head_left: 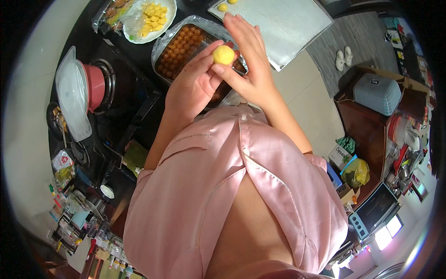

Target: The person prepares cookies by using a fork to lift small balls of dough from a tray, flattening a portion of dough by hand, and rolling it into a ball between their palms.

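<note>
A smooth yellow dough ball [223, 55] sits between my two hands, above the front of the counter. My left hand [191, 88] is cupped palm up, with its fingers behind and under the ball. From the other side my right hand [251, 60] presses in: its thumb touches the lower edge of the ball, and its long fingers stretch upward, close together. Beneath my hands lies a metal tray lined with clear plastic [160, 44], holding many small round brown balls [183, 45]; my hands hide part of it. Further right, a silver-lined tray [283, 32] bears two yellow balls [223, 7] near its far left corner.
Yellow cubes [153, 21] lie on a white plate [171, 10] beside a plastic bag [111, 14]. On the left, a red pot [94, 87] stands on a stove burner, next to a pale lid-like piece [74, 102]. White shoes [344, 59] are on the floor at right.
</note>
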`<action>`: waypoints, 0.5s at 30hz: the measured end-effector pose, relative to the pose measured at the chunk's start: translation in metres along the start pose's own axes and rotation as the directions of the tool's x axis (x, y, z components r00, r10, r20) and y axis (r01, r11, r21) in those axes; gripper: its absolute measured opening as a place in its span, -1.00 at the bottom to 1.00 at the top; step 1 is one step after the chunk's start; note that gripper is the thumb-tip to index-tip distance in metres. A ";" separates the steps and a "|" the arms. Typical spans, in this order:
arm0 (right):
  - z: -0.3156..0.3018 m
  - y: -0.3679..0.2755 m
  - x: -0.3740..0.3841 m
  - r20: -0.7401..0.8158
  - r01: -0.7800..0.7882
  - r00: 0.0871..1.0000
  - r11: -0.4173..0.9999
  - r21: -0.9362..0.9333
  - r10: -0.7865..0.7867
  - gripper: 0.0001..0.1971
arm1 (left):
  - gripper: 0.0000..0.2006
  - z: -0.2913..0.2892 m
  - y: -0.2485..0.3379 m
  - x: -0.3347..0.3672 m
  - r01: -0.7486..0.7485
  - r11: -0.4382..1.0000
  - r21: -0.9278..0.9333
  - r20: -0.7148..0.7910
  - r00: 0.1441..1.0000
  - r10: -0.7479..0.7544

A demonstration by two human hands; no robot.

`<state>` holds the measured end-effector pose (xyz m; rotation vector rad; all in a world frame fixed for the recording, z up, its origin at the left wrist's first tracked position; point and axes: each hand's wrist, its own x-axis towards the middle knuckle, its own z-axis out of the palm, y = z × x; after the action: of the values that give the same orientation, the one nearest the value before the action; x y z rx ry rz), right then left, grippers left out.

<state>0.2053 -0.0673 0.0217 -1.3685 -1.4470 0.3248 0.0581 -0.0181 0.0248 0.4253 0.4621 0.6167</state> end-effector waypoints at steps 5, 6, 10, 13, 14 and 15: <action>-0.003 0.015 -0.001 0.117 0.088 0.990 0.995 -0.044 -0.082 -0.41 | -0.57 0.007 -0.001 0.003 0.049 0.998 -0.043 -0.052 0.997 -0.051; -0.003 0.013 0.000 0.108 0.075 0.991 0.997 0.004 -0.075 -0.42 | -0.57 0.007 0.000 0.002 0.045 0.998 -0.041 -0.053 0.997 -0.047; -0.005 0.005 0.004 0.031 0.056 0.998 0.996 0.071 -0.059 -0.47 | -0.59 -0.003 0.001 0.004 0.027 0.996 0.084 0.001 1.000 -0.027; -0.005 0.017 0.006 0.195 0.150 0.971 0.988 -0.031 -0.142 -0.51 | -0.60 -0.003 0.004 0.005 0.082 0.997 -0.016 0.062 0.995 -0.080; -0.002 0.019 0.006 0.184 0.106 0.976 0.993 0.059 -0.115 -0.55 | -0.60 -0.002 0.005 0.005 0.116 0.988 -0.102 0.079 0.991 -0.108; 0.000 0.021 0.007 0.181 0.061 0.979 0.986 0.153 -0.088 -0.59 | -0.60 -0.005 0.005 0.005 0.113 0.988 -0.101 0.073 0.992 -0.106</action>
<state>0.2180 -0.0552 0.0088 -1.1870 -1.5923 0.5127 0.0574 -0.0101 0.0218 0.3173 0.3840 0.5165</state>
